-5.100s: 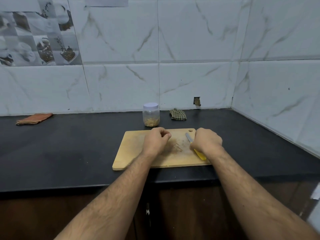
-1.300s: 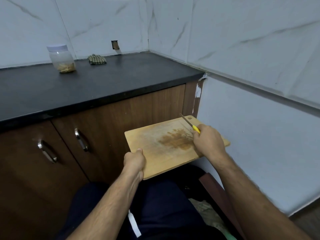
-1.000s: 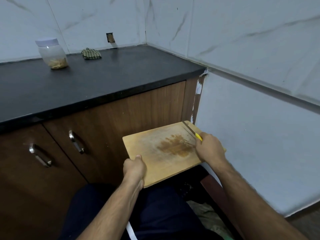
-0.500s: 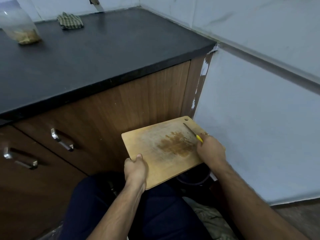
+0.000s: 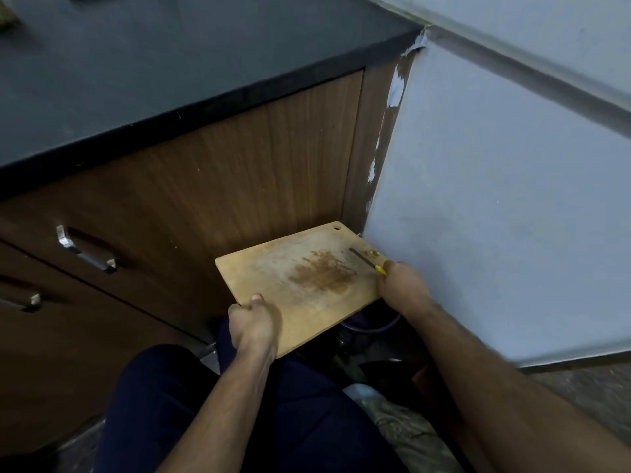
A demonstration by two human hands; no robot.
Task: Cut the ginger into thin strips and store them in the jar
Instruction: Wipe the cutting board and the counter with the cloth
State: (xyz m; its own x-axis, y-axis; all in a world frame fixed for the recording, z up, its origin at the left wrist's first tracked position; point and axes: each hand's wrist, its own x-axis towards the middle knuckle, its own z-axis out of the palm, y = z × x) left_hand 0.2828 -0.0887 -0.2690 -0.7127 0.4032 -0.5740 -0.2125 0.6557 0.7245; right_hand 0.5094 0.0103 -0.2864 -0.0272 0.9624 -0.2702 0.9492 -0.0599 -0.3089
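My left hand (image 5: pixel 254 324) grips the near left edge of the wooden cutting board (image 5: pixel 273 268), which I hold low in front of the cabinet, off the counter. A brown wet stain marks the board's middle. My right hand (image 5: pixel 403 285) grips a yellow-handled knife (image 5: pixel 367 261) whose blade lies on the board's right part. Small ginger scraps (image 5: pixel 372 253) lie by the blade near the board's far right edge. Only a sliver of the jar (image 5: pixel 5 15) shows at the top left corner.
The black counter (image 5: pixel 170 63) runs across the top left, above brown cabinet doors (image 5: pixel 239 172) with metal handles (image 5: pixel 85 254). A pale wall (image 5: pixel 495 199) stands close on the right. A dark bin (image 5: pixel 370 327) shows under the board. My legs in dark trousers fill the bottom.
The board went from the counter down in front of the cabinet. Over the last second the view tilted further down; the jar slid almost out of view, and the knife pushed scraps toward the board's right edge.
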